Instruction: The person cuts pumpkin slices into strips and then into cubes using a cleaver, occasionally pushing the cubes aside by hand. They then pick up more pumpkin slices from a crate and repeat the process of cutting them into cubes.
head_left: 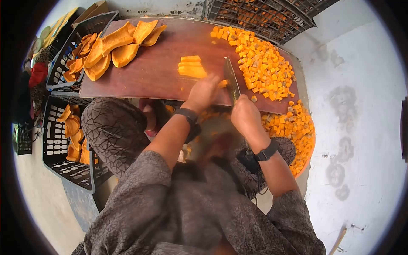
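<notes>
Now the right hand (pixel 245 114) grips the knife (pixel 231 80), its blade just beside left fingers (pixel 212 83) pinning an orange strip (pixel 222 83).

Both bare forearms reach forward; left hand (pixel 205 91) pressed flat, fingers curled, right hand (pixel 244 114) clenched in a fist.

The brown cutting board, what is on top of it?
On the brown cutting board lie big orange slices, a stack of orange strips and a heap of small cubes. The left hand covers most of the piece being cut by the knife in the right hand.
</notes>
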`<state>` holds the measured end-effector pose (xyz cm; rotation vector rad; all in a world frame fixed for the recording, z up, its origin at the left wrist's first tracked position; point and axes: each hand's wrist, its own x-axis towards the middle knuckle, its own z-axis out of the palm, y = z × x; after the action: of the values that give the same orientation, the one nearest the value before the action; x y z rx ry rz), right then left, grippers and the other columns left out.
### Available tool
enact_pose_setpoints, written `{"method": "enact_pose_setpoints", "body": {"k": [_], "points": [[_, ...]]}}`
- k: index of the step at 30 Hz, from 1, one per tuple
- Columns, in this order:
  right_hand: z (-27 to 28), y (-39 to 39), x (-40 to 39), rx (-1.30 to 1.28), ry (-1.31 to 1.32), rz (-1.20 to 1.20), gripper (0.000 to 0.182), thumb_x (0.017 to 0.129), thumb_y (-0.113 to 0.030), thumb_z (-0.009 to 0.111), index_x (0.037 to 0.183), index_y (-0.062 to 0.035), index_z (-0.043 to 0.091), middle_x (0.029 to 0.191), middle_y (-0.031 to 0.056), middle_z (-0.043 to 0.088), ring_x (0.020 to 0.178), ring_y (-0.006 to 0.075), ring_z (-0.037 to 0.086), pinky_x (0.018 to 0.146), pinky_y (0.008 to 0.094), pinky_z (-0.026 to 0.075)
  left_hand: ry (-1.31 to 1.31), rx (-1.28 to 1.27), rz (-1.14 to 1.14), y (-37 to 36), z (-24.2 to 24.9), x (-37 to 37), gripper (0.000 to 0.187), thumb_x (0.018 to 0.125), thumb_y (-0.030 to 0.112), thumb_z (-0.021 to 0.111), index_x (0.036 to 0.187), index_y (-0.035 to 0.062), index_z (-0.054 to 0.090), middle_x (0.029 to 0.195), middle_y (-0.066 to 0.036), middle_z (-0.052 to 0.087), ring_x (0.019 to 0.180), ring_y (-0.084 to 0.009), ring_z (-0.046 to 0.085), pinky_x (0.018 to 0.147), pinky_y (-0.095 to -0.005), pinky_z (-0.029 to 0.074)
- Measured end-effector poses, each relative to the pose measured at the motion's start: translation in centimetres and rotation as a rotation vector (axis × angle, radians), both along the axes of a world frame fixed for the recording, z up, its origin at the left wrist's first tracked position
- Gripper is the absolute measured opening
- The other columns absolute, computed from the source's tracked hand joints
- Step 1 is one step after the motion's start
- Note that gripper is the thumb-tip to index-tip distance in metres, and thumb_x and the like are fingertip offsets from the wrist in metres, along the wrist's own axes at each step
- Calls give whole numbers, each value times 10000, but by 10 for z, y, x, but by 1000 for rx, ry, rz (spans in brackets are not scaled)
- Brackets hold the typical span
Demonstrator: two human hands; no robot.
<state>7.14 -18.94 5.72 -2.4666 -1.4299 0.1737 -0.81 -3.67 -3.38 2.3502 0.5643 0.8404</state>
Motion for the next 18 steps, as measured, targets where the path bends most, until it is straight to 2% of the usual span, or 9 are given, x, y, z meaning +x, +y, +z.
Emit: {"method": "enact_pose_setpoints", "body": {"k": [7, 10, 16, 18], "points": [[-12, 55, 32, -21, -11, -166, 188, 896, -147, 532, 958, 18, 598, 907, 280, 666, 907, 445, 644, 802, 502, 514, -9, 34, -20, 1, 1, 0, 150, 810, 69, 580, 951, 28, 550, 957, -181, 564, 935, -404, 584, 818, -454, 499], [1, 51, 33, -26, 58, -180, 204, 909, -155, 537, 953, 39, 585, 901, 294, 654, 915, 452, 636, 788, 499, 506, -9, 12, -10, 3, 2, -3, 149, 811, 61, 580, 955, 33, 557, 965, -180, 568, 935, -407, 584, 826, -454, 498], [25, 19, 21, 55, 51, -15, 234, 926, -164, 546, 937, 69, 557, 882, 331, 620, 893, 487, 610, 759, 500, 486, -3, -71, 13, -2, 4, -2, 172, 806, 61, 589, 977, 43, 574, 987, -178, 582, 944, -407, 586, 834, -451, 498], [24, 13, 13, 46, 70, -30, 235, 927, -161, 546, 930, 74, 556, 871, 336, 618, 880, 491, 609, 753, 503, 487, 0, -81, 22, 0, 5, -1, 183, 803, 59, 591, 985, 44, 578, 991, -177, 585, 944, -406, 587, 835, -452, 498]]}}
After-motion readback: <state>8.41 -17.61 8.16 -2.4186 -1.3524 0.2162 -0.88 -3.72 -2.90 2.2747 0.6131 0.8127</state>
